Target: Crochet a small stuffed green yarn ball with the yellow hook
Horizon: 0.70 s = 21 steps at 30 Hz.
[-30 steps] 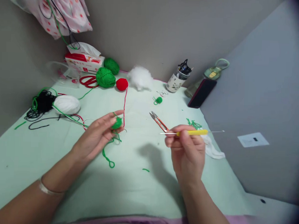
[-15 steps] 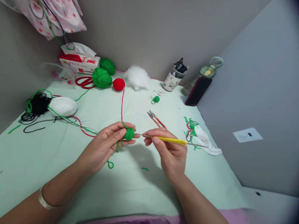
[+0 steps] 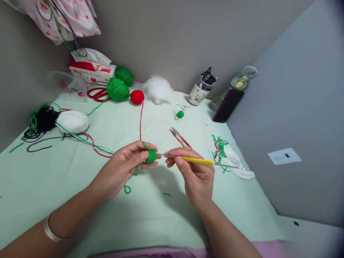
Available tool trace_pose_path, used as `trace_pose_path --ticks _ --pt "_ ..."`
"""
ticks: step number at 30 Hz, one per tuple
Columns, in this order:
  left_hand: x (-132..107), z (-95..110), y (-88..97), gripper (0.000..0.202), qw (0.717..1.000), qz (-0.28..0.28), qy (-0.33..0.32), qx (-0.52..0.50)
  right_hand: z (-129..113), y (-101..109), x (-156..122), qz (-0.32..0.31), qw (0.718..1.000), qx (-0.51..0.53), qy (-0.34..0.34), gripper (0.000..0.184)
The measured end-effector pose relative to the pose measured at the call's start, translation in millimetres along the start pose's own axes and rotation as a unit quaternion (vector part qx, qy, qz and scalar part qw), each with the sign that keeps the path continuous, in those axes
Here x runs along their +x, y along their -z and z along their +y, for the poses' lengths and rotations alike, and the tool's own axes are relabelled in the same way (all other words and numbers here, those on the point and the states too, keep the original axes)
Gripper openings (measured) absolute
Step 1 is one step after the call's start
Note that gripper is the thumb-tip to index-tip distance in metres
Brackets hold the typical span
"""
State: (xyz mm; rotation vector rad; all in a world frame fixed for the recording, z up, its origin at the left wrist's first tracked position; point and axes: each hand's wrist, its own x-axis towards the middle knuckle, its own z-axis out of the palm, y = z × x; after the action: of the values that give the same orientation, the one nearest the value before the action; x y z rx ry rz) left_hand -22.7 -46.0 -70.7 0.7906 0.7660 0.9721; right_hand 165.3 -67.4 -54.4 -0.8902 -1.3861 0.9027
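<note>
My left hand (image 3: 128, 160) pinches a small green crocheted piece (image 3: 151, 155) between thumb and fingers. Green yarn runs over its index finger, and short ends hang below the palm. In my right hand (image 3: 193, 173) is a crochet hook (image 3: 197, 160) with a yellow handle, held like a pen. The hook's thin metal tip points left and reaches the edge of the green piece; whether it is inside a stitch I cannot tell. Orange-handled thread snips (image 3: 179, 136) lie just beyond my right hand. A red yarn ball (image 3: 137, 97) trails its strand toward my left hand.
Green yarn balls (image 3: 117, 89), red scissors (image 3: 97, 94) and a tissue box (image 3: 92, 71) stand at the back left. White stuffing (image 3: 158, 89), a pen jar (image 3: 200, 91) and a phone (image 3: 228, 105) line the back. White yarn (image 3: 73, 121) lies left; yarn scraps (image 3: 220, 145) lie right.
My left hand and the green piece have shifted slightly right, closer to my right hand. The hook has moved very slightly left.
</note>
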Motion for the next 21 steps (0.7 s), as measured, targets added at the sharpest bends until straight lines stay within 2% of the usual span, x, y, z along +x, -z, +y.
trace_pose_path --ticks 7,14,18,21 --pt "1.1 -0.2 1.5 0.015 0.999 0.004 -0.016 0.038 2.5 0.7 -3.1 -0.016 0.999 -0.035 0.028 0.025" --pt "-1.0 0.2 2.5 0.042 0.996 0.009 -0.026 0.080 4.8 -1.4 -6.3 -0.018 0.999 -0.028 0.024 0.025" --pt "-2.1 0.2 0.8 0.067 0.995 0.025 -0.038 0.085 6.3 -3.4 -5.1 -0.008 1.000 0.004 -0.012 0.016" --pt "-3.0 1.5 -1.5 0.093 0.996 0.026 -0.043 0.077 9.7 -3.9 -1.4 -0.005 0.991 0.093 -0.098 0.012"
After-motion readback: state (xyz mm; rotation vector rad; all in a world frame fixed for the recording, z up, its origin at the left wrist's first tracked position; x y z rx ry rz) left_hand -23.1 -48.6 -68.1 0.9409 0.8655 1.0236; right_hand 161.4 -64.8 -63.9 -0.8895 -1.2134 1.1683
